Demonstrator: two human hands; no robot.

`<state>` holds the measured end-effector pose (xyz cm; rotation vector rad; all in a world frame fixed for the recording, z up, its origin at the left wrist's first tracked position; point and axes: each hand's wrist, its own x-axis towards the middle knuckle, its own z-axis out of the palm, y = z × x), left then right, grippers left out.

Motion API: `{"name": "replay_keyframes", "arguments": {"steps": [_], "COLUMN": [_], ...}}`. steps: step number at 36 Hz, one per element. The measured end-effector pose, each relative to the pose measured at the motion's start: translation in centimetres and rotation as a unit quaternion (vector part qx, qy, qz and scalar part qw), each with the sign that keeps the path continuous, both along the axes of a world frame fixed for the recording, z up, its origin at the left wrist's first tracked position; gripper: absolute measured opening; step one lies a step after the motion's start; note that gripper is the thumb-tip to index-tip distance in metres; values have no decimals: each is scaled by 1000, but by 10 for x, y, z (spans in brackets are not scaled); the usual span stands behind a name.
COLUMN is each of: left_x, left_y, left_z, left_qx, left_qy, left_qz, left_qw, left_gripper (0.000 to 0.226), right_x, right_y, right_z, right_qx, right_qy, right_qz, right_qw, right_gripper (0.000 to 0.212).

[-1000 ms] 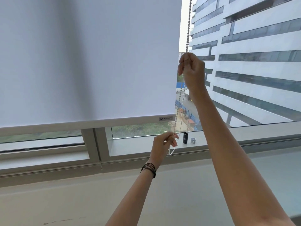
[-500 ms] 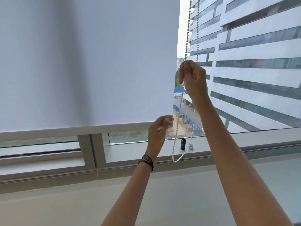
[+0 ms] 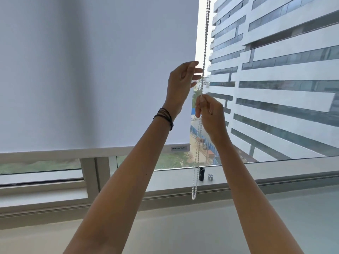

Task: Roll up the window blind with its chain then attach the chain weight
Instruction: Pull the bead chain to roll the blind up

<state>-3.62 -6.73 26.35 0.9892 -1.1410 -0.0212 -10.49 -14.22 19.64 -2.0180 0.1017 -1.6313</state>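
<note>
A white roller blind (image 3: 95, 74) covers most of the window, its bottom bar (image 3: 91, 153) hanging a little above the sill. The white bead chain (image 3: 206, 33) hangs down at the blind's right edge and loops near the sill. My right hand (image 3: 209, 111) is pinched shut on the chain. My left hand (image 3: 183, 83) is raised above it, fingers apart, fingertips just touching the chain. A small black cylinder, the chain weight (image 3: 201, 174), stands on the sill behind the loop, with a small silver piece (image 3: 210, 177) beside it.
The grey window sill (image 3: 266, 173) runs across, with a sliding window frame (image 3: 91, 176) at the left. Outside the glass stands a tall white building (image 3: 275, 79). Below the sill is a plain wall.
My right hand has pulled down with the chain. My left hand let go low on the loop and rose to above the right hand. The blind's bottom bar sits slightly higher.
</note>
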Motion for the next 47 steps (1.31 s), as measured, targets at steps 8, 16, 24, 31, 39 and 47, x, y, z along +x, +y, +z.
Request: {"name": "replay_keyframes", "arguments": {"steps": [8,16,24,31,39,47], "left_x": [-9,-10,-7,1,3,8], "left_y": [-1,-3,-1,-1,-5,-10], "left_z": [20,21,21,6,-6,-19], "left_qx": [-32,-20,-9,22,46,69], "left_qy": [-7,-52,-84,-90,-85,-79], "left_qz": [-1,15,38,43,43,37], "left_qw": [999,998,996,995,994,994], "left_gripper": [23,16,15,15,20,17], "right_x": [-3,-4,0,4,5,4], "right_y": [1,-2,-1,-6,-6,-8], "right_z": [1,-1,-4,-22,-36,-50], "right_qx": [-12,-17,-18,-11,4,1], "right_qy": [0,-5,-4,15,12,28], "right_qz": [-1,-8,-7,1,3,-9], "right_qw": [1000,1000,1000,1000,1000,1000], "right_gripper": [31,28,28,28,28,29]}}
